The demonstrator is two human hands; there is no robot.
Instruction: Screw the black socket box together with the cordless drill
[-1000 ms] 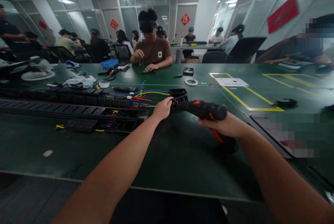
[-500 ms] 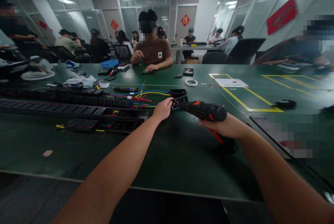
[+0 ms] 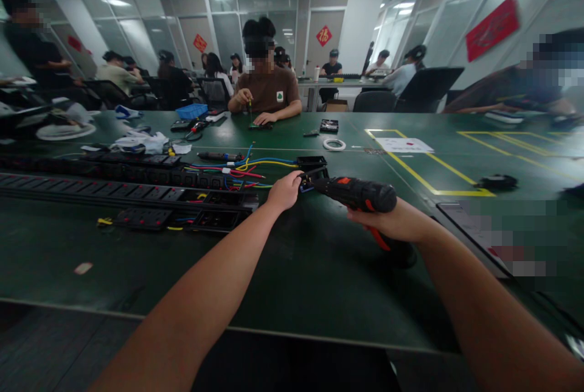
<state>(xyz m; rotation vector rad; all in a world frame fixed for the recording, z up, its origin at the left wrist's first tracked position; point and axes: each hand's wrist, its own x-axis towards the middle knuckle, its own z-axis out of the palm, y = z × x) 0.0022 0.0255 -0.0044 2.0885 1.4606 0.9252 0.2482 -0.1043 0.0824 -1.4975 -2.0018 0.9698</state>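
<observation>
My right hand [image 3: 396, 219] is wrapped round the grip of a black and orange cordless drill [image 3: 360, 193], whose nose points left. Its tip meets or nearly meets a small black plastic housing [image 3: 319, 176]; the exact contact is too small to make out. My left hand [image 3: 285, 191] pinches the near left side of that housing and keeps it tilted above the table. Blue, yellow and red wires [image 3: 260, 164] run leftward behind my left hand. Beside my left forearm lie long black power strips [image 3: 137, 189] with rows of sockets.
Left on the green table [image 3: 292, 282] are a short socket block [image 3: 143, 218], a dark pen-shaped tool [image 3: 219, 156] and plastic bags [image 3: 141, 142]. A white tape roll [image 3: 334, 144] lies beyond the drill. Across the table, a person in a brown shirt [image 3: 267, 91] holds a screwdriver.
My hands, the drill and the housing look unmoved. At the far left a standing person has shifted slightly, and the person opposite has moved the screwdriver hand a little.
</observation>
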